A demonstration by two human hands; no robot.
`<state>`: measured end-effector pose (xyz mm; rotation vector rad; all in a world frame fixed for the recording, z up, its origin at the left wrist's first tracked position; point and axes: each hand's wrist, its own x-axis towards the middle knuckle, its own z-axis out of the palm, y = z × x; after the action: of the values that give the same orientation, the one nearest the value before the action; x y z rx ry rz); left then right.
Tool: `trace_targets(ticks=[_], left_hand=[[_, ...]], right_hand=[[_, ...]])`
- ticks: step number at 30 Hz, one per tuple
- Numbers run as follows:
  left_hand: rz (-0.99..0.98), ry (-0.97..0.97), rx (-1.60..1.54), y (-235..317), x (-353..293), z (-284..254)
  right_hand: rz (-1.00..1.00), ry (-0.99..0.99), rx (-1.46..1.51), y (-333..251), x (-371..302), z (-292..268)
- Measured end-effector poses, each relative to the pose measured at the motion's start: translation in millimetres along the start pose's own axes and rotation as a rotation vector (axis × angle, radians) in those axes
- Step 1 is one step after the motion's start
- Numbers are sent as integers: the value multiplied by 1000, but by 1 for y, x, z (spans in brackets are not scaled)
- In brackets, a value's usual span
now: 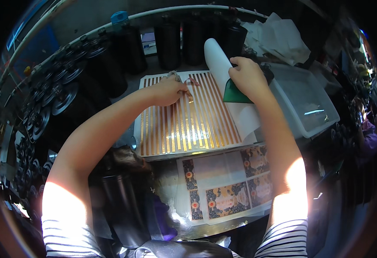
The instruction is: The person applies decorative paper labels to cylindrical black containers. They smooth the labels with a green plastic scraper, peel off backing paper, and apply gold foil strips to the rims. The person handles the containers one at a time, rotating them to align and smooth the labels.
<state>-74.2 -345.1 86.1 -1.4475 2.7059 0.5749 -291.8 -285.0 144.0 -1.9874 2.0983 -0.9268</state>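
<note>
My left hand is bent over a flat sheet with gold-copper stripes, its fingers curled down close to the surface. A small greyish bit shows beside its knuckles; whatever the fingers pinch, if anything, is hidden. My right hand grips a green squeegee, held over the sheet's right side. Beneath and beside the squeegee, a white paper lies along the striped sheet's right edge, its far end rolled up.
A translucent plastic tray stands on the right, with crumpled white sheets behind it. Black bottles line the back, and many dark round-ended containers crowd the left. Nearer me lie printed label sheets and a large black cylinder.
</note>
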Motion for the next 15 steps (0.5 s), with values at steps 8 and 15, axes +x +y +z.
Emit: trace_targets(ticks=[8, 15], left_hand=[[-81, 60, -5, 3, 19, -6], [-181, 170, 1, 9, 35, -8]], right_hand=[[-60, 123, 155, 15, -13, -57], [-89, 258, 172, 18, -50, -105]])
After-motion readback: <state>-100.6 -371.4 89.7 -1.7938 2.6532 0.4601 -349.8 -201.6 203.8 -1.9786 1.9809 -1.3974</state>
